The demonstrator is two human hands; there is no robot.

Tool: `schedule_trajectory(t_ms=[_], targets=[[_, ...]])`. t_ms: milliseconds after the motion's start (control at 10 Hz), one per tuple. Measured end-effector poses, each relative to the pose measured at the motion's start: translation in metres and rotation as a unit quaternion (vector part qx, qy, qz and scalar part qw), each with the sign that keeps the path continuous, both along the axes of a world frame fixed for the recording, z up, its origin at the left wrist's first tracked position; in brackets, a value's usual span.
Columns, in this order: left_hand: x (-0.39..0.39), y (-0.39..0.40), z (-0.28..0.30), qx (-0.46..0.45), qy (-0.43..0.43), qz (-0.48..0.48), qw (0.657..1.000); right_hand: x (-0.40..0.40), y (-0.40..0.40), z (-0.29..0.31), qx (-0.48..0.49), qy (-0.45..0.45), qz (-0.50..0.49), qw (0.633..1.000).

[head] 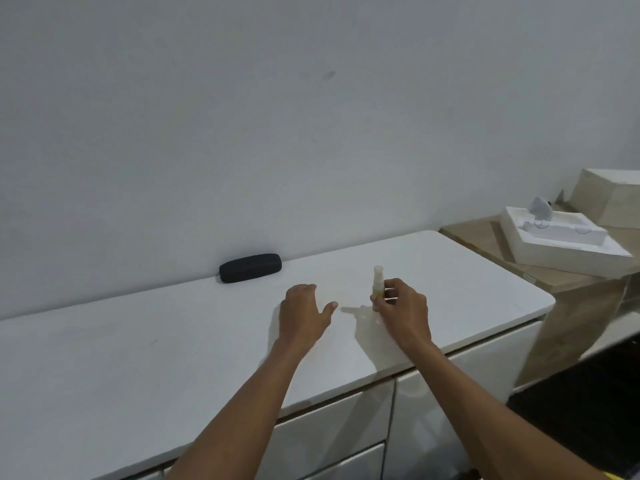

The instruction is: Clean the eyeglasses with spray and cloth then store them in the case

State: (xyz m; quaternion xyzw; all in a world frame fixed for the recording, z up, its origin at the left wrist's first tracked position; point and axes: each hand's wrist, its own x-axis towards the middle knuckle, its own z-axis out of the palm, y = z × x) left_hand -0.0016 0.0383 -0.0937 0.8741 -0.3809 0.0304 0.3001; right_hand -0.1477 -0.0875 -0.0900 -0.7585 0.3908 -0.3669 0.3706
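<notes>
A small pale spray bottle (377, 284) stands upright on the white countertop (173, 341). My right hand (403, 308) has its fingers curled around the bottle's lower part. My left hand (303, 315) hovers palm down just left of the bottle, fingers apart, holding nothing. A black eyeglass case (250, 267), closed, lies against the wall at the back of the counter, left of both hands. No eyeglasses or cloth are in sight.
To the right stands a lower wooden surface (485, 237) holding a white foam packing tray (561, 242) and a pale box (609, 199). White drawer fronts (346, 431) run below the counter edge. A dark surface (588, 393) sits at lower right.
</notes>
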Motion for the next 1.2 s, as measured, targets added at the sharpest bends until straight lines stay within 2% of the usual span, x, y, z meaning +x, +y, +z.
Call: schedule_trajectory(t_ms=[100, 200, 400, 800, 1000, 1200], targets=[[0.034, 0.017, -0.008, 0.080, -0.035, 0.040, 0.995, 0.029, 0.004, 0.007, 0.007, -0.008, 0.024, 1.000], [0.066, 0.025, -0.010, 0.120, -0.038, 0.061, 0.990, 0.065, 0.007, 0.015, 0.017, -0.018, 0.049, 0.998], [0.093, 0.024, -0.017, 0.159, -0.037, 0.068, 0.984, 0.142, 0.003, 0.029, 0.026, -0.022, 0.078, 0.996], [0.106, 0.018, -0.032, 0.166, -0.035, 0.066, 0.983, 0.250, -0.030, 0.006, 0.027, -0.007, 0.075, 0.997], [0.109, 0.018, -0.034, 0.177, -0.033, 0.072, 0.981, 0.269, -0.027, -0.004, 0.016, 0.004, 0.066, 0.998], [0.106, 0.021, -0.037, 0.168, -0.028, 0.071, 0.983, 0.265, -0.026, -0.010, 0.068, 0.047, 0.065, 0.995]])
